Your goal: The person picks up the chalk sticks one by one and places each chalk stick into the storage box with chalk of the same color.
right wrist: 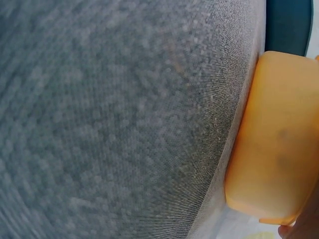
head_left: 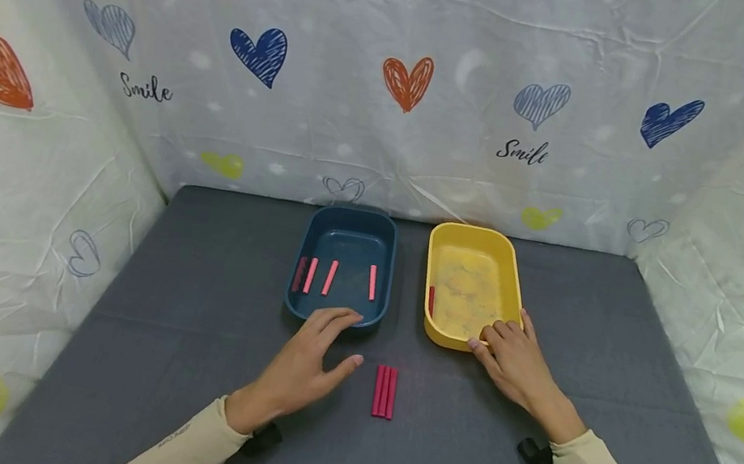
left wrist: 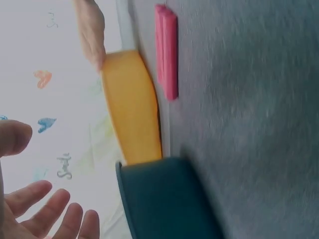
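My right hand (head_left: pixel 518 363) holds the near right corner of a yellow tray (head_left: pixel 474 282), thumb at the front rim and fingers bent over the edge. Inside that tray, one dark red stick (head_left: pixel 431 301) leans along the left wall. Fingers spread loosely, my left hand (head_left: pixel 301 364) hovers by the near rim of a dark blue tray (head_left: pixel 353 214); whether it touches the rim I cannot tell. The blue tray holds three pink sticks (head_left: pixel 330 278) and one darker stick (head_left: pixel 300 275). Between the hands, three crimson sticks (head_left: pixel 384 392) lie side by side on the table.
Dark grey cloth covers the table (head_left: pixel 203 269). Both trays stand near its back edge with a narrow gap between them. White curtains (head_left: pixel 408 16) printed with hearts hang behind and at both sides.
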Motion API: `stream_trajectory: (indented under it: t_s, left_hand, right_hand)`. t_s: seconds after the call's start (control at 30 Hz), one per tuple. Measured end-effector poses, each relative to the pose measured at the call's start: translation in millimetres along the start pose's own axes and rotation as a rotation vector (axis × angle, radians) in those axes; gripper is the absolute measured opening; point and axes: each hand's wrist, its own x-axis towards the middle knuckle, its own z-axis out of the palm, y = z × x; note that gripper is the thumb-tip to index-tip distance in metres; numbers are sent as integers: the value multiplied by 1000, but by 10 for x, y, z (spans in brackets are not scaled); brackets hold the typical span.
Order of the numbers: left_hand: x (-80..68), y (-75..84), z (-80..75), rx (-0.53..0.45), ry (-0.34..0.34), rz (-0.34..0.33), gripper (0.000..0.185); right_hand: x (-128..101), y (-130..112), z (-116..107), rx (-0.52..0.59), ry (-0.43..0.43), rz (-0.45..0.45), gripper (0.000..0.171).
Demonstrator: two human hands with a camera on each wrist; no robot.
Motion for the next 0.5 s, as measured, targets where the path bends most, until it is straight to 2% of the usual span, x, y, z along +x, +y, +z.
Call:
stream_trajectory:
  t_s: [0.13,0.3,0.5]
  left_hand:
    - [-32,49,66,-9,-55,-24,58]
    - [-74,110,159,-37,-165,-63,60]
    - [-79,154,235,-91,-323,-172,75]
  right_hand:
    - [1,1,-1,-2,0,2,22]
    - [0,0,-5,-1,-1,5,22]
    - [-1,-2,-10,-3,3,3,22]
